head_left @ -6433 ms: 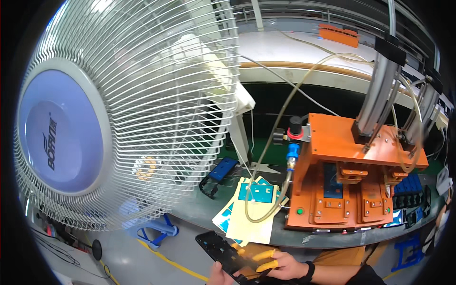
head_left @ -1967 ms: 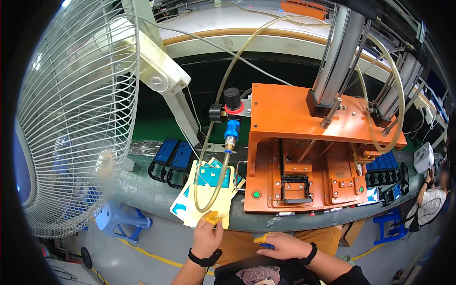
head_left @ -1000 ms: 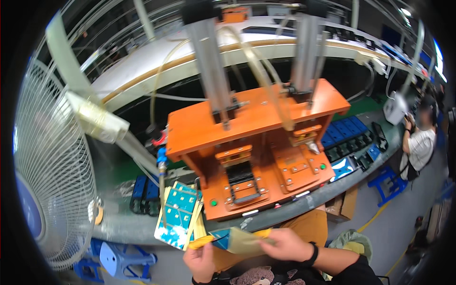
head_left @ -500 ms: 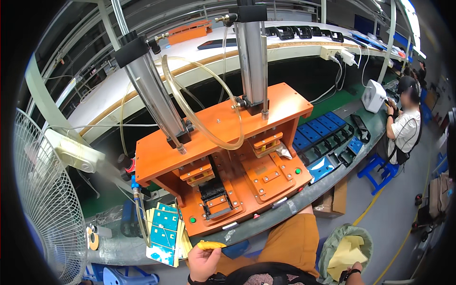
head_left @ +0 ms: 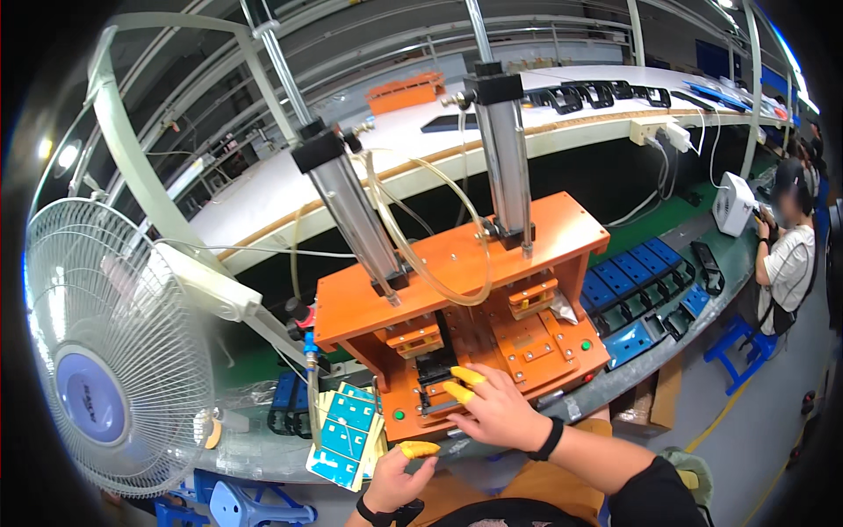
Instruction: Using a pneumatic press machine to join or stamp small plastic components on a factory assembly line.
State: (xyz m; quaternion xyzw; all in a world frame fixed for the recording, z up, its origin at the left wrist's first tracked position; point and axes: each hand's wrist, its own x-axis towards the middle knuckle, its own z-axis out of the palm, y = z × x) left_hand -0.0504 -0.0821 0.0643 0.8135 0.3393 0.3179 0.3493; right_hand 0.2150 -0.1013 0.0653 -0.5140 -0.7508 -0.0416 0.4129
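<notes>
While a black frame is seated in the left station of the orange press, its near part is reached for by the right hand. The fingers of that hand are spread and stretched forward, the yellow finger covers being placed over or against the frame; whether it is actually touched cannot be told. Nothing is seen gripped. The far part of the frame is partly screened by the pressing block, which is held raised. By the left hand, lowered before the bench edge, nothing visible is pinched: thumb and forefinger are parted. Just beyond it, blue film sheets are stacked on yellow backing. To the right of the press, blue-faced panels are lined up, and farther along a co-worker is seen.

The step in hand is judged to be the setting or checking of the frame in its fixture. For the next move, a flat, square seat is called for, with fingers kept clear of the block.
</notes>
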